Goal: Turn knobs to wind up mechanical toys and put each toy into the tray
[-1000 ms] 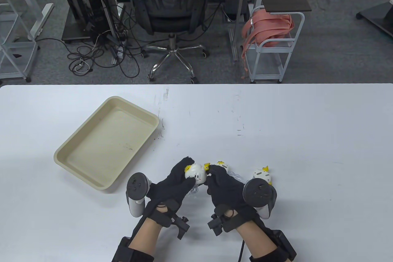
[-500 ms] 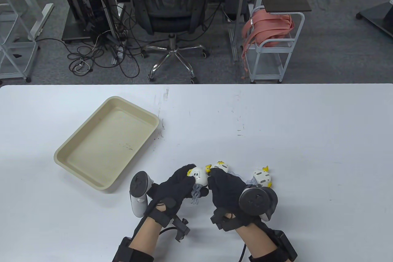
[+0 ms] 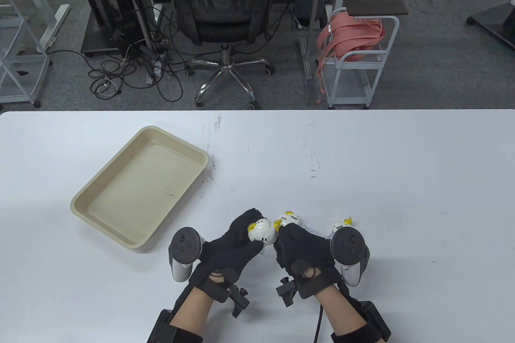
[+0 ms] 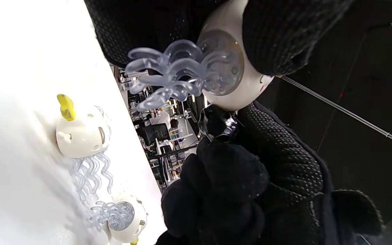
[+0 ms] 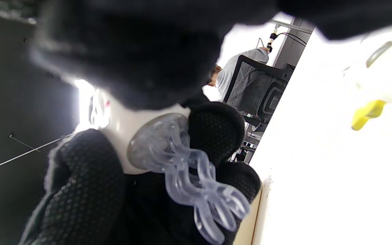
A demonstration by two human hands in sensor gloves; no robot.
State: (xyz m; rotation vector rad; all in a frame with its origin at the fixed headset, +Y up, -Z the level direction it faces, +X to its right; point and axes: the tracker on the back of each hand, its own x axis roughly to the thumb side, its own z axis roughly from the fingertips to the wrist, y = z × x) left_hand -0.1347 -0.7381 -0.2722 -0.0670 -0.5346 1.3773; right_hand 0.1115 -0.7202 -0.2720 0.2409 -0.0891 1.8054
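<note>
My left hand (image 3: 246, 233) grips a white jellyfish toy (image 3: 262, 231) just above the table, near the front edge. From its underside hang clear wavy tentacles (image 4: 168, 73), also visible as tentacles (image 5: 189, 177) in the right wrist view. The right hand (image 3: 283, 239) is pressed against the toy's right side, its fingertips pinching a small dark knob (image 4: 218, 124). Two more jellyfish toys lie on the table behind the hands: one toy (image 3: 289, 218) in the middle and another toy (image 3: 344, 223) half hidden by the right tracker. The beige tray (image 3: 181, 141) sits to the left, with nothing in it.
The white table (image 3: 362, 166) stretches wide to the right and behind the toys. Beyond its far edge stand an office chair (image 3: 223, 1), a small cart (image 3: 358, 57) and cables on the floor. The tray's near corner is close to the left tracker (image 3: 183, 250).
The toy has turned in my left hand, so its tentacles no longer hang out below it. The right hand has rolled at the wrist against the toy's side, swinging its tracker upright.
</note>
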